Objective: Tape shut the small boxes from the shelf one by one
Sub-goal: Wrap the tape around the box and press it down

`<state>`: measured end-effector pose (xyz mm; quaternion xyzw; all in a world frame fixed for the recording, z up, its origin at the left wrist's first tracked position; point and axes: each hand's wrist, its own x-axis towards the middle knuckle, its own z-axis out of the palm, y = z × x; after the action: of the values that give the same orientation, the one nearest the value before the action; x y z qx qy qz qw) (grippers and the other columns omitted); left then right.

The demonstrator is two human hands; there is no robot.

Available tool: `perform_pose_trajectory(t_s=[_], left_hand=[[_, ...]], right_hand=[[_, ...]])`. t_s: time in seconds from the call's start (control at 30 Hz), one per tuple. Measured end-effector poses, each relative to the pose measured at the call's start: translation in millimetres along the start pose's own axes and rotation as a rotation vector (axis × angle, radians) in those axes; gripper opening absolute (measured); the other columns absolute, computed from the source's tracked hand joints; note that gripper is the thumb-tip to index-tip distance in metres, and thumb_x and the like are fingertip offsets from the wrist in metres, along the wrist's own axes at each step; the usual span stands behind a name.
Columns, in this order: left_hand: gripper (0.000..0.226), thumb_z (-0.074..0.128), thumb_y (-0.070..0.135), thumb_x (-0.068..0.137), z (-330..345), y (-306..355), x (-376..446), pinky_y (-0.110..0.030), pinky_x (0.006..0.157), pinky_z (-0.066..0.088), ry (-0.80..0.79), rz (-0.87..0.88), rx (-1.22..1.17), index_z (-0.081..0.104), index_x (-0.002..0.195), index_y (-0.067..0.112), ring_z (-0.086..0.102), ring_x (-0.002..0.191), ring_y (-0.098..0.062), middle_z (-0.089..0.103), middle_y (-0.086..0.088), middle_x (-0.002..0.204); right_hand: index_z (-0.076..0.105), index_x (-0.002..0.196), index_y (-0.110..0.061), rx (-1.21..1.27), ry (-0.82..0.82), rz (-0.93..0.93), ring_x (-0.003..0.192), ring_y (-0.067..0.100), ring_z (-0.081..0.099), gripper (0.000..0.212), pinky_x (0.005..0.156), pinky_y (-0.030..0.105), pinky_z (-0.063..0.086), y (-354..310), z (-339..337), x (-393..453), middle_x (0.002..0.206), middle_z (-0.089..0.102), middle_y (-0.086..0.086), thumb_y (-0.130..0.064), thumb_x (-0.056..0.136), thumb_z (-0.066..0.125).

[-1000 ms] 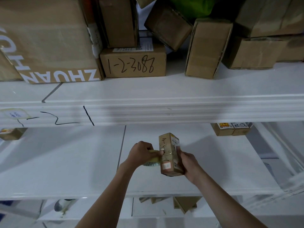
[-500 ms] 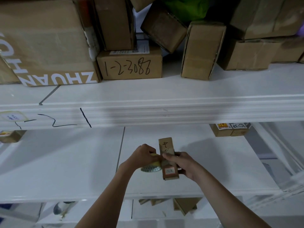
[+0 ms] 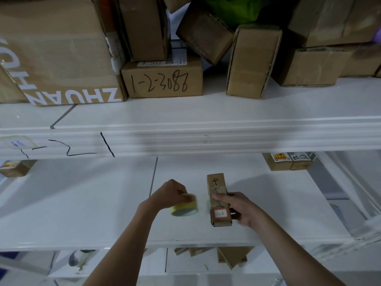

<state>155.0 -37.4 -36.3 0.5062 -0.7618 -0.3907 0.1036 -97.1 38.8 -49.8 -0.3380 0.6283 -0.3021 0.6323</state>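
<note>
Taping step underway: right hand (image 3: 241, 209) grips small brown cardboard box (image 3: 219, 200) over lower white shelf (image 3: 82, 203); left hand (image 3: 172, 195) clutches yellow tape roll (image 3: 184, 207) beside it. Next likely: tear tape, press end flat.

A white shelf unit (image 3: 206, 137) carries everything. On its upper board, brown cardboard boxes crowd the far side, among them a large box printed ZHUAN (image 3: 57, 50) at left and a smaller box handwritten 1-2-3088 (image 3: 162, 81) beside it. On the lower white board (image 3: 82, 203), a small labelled box (image 3: 288, 162) lies far right and another small box (image 3: 17, 167) far left.
</note>
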Motion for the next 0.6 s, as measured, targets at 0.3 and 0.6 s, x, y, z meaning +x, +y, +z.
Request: perform_pose_trajectory(t_s=[0.3, 0.6], left_hand=[[0.046, 0.076, 0.065, 0.072, 12, -4, 6, -0.021, 0.055, 0.042, 0.156, -0.069, 0.158, 0.055, 0.055, 0.027, 0.055, 0.058, -0.009, 0.057, 0.008, 0.059], [0.053, 0.074, 0.071, 0.069, 21, 11, 14, -0.021, 0.052, 0.036, 0.213, -0.048, 0.182, 0.051, 0.052, 0.026, 0.050, 0.053, -0.008, 0.052, 0.009, 0.053]], right_hand=[[0.069, 0.120, -0.012, 0.124, -0.093, -0.058, 0.097, 0.028, 0.074, 0.068, 0.075, 0.034, 0.059, -1, 2, -4, 0.107, 0.076, 0.011, -0.042, 0.062, 0.088], [0.061, 0.132, -0.008, 0.312, -0.186, -0.093, 0.116, 0.037, 0.066, 0.063, 0.101, 0.051, 0.052, -4, 12, -6, 0.124, 0.069, 0.019, -0.033, 0.079, 0.081]])
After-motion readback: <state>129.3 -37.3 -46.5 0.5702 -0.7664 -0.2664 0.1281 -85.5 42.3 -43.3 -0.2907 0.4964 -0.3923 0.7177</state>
